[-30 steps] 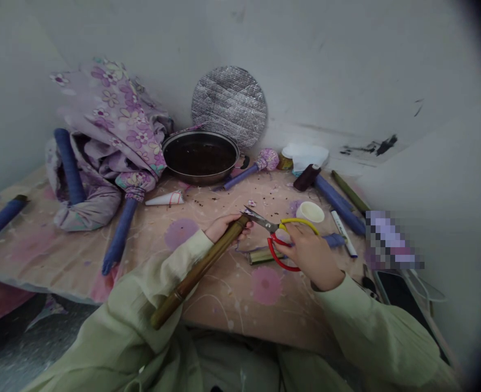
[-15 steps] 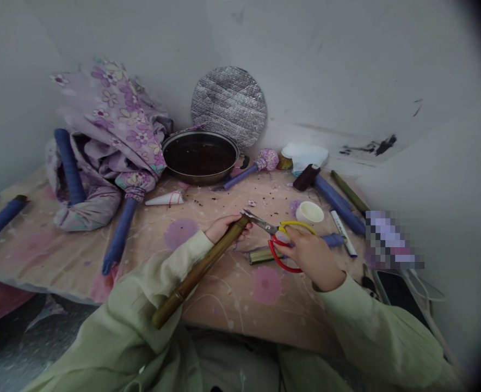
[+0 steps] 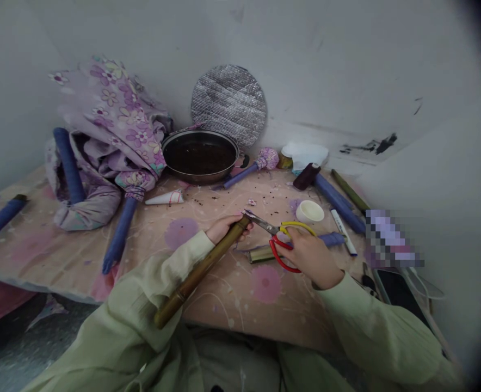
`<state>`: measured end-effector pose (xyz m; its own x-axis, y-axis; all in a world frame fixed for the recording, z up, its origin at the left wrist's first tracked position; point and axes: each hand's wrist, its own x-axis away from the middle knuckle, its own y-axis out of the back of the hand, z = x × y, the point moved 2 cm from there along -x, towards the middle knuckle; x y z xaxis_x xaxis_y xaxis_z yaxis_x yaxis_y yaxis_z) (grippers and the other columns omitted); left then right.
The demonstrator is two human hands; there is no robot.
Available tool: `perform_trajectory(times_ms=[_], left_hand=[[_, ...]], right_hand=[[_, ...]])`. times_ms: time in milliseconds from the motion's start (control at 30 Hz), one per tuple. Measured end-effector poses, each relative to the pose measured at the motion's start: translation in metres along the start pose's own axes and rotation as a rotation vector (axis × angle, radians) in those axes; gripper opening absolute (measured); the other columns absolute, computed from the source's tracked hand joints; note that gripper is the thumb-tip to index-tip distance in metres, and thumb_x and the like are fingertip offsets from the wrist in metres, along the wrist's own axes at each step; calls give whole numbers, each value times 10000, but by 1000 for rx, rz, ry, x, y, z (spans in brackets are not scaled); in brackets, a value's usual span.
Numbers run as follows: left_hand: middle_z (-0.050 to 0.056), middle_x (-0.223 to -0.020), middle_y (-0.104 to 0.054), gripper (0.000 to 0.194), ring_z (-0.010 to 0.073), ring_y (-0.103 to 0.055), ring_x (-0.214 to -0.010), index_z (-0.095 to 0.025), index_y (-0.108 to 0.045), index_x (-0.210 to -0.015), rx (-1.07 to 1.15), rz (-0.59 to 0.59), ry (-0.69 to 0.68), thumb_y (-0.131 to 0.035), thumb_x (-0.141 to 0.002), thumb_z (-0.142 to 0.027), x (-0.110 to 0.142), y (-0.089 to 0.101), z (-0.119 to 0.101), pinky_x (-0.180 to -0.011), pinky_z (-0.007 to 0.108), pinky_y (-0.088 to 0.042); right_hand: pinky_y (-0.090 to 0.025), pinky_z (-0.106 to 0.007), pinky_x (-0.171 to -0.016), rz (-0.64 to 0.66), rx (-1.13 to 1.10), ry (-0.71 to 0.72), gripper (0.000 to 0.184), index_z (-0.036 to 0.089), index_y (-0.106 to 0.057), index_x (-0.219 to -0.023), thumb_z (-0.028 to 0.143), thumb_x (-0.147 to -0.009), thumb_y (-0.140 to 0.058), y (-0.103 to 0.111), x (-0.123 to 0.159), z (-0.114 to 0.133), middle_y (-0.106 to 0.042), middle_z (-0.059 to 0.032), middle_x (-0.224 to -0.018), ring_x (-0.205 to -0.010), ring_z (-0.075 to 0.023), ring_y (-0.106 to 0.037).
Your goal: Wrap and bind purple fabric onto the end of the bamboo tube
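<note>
My left hand (image 3: 223, 228) is closed round the far end of a brown bamboo stick (image 3: 199, 272), whose near end slants down across my left forearm. In my right hand (image 3: 312, 256) is a pair of scissors (image 3: 270, 227) with one red and one yellow handle loop. The blade tips reach the far end of the bamboo, close to my left fingers. Whether they touch it or something small there, I cannot tell. Below the scissors lies another bamboo piece (image 3: 263, 253), partly wrapped in blue cloth and partly hidden by my right hand.
A dark pan (image 3: 199, 177) stands at the back before a round silver mat (image 3: 229, 103). Flowered cloth (image 3: 118, 109) and blue-wrapped sticks (image 3: 120, 234) fill the left. On the right are a white cup (image 3: 309, 212), a thread spool (image 3: 306, 177), a marker (image 3: 344, 233) and a phone (image 3: 401, 296).
The scissors' handle loops have shifted very slightly, with the blades still at the bamboo's far end. The near end of the bamboo stick has moved a touch to the right.
</note>
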<state>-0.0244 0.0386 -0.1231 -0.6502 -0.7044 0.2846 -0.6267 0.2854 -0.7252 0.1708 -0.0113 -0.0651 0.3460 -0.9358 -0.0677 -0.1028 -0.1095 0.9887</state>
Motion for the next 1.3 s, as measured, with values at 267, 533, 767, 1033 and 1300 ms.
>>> perform_trajectory(times_ms=[267, 533, 767, 1033, 1300], left_hand=[[42, -725, -534, 205, 82, -451, -587, -86, -582, -794, -7, 18, 25, -512, -786, -279, 1, -1, 3, -497, 192, -321], [40, -720, -534, 195, 88, -455, -590, -93, -562, -814, -18, 45, 39, -513, -790, -280, 1, -2, 5, -501, 206, -318], [46, -708, -536, 220, 95, -474, -586, -78, -570, -787, -47, 85, 72, -524, -776, -293, 1, -4, 9, -499, 210, -337], [41, -725, -531, 227, 87, -474, -587, -78, -577, -790, -55, 93, 66, -544, -775, -302, 2, -7, 9, -498, 201, -348], [37, -732, -548, 249, 83, -480, -600, -92, -573, -814, -68, 56, 4, -575, -757, -334, 2, -3, 6, -507, 195, -347]], right_hand=[[-316, -281, -495, 50, 89, -66, 373, 142, -589, -897, 484, -877, -442, 5, 0, -4, -694, -115, -756, -695, -249, -661], [-311, -276, -483, 81, 132, -81, 284, 164, -576, -922, 431, -871, -491, 12, 3, -5, -690, -106, -755, -716, -252, -664], [-427, -311, -582, 91, 8, -38, 220, 136, -570, -956, 328, -852, -543, 4, 3, -12, -689, -120, -830, -785, -264, -647], [-465, -347, -738, 141, -194, 26, 165, 122, -552, -918, 263, -834, -560, -8, 2, -14, -679, -133, -865, -907, -273, -620], [-473, -355, -651, 275, -51, -5, 416, 72, -511, -1113, 421, -905, -416, -2, 8, -4, -688, -164, -888, -817, -295, -673]])
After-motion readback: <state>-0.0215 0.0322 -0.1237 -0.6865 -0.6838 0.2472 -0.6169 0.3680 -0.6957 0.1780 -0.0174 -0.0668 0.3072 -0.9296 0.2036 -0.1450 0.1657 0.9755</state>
